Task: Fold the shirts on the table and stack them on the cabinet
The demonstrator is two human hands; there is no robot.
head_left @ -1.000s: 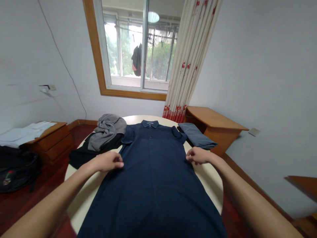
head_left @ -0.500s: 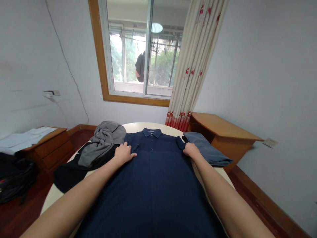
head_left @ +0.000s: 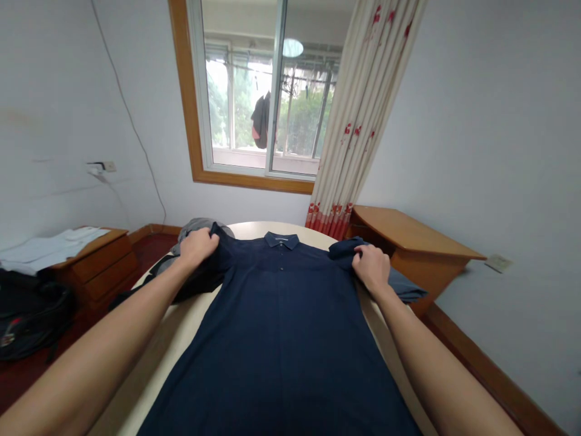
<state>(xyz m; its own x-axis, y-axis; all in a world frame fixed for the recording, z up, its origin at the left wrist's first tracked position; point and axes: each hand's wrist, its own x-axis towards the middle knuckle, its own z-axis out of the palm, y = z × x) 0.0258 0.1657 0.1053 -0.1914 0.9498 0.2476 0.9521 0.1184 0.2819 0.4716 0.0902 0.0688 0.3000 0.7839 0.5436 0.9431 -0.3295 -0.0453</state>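
A navy polo shirt (head_left: pixel 279 327) lies front up on the pale round table (head_left: pixel 254 230), its collar at the far side and its hem towards me. My left hand (head_left: pixel 198 245) is closed on the sleeve at the left, lifting it out to the side over the grey clothing. On the other side, my right hand (head_left: pixel 372 266) pinches the sleeve at the right, which is bunched and raised a little. The shirt's lower end runs out of view at the bottom.
Behind my left hand lies a grey garment (head_left: pixel 200 224) with black cloth (head_left: pixel 200 284) under it. A folded blue-grey garment (head_left: pixel 406 286) sits beyond my right hand. A wooden desk (head_left: pixel 408 233) stands at the right, and a backpack (head_left: pixel 31 315) at the left.
Both hands have moved outward and slightly up, drawing the shirt's sleeves sideways. The left sleeve is now stretched out over the grey garment.
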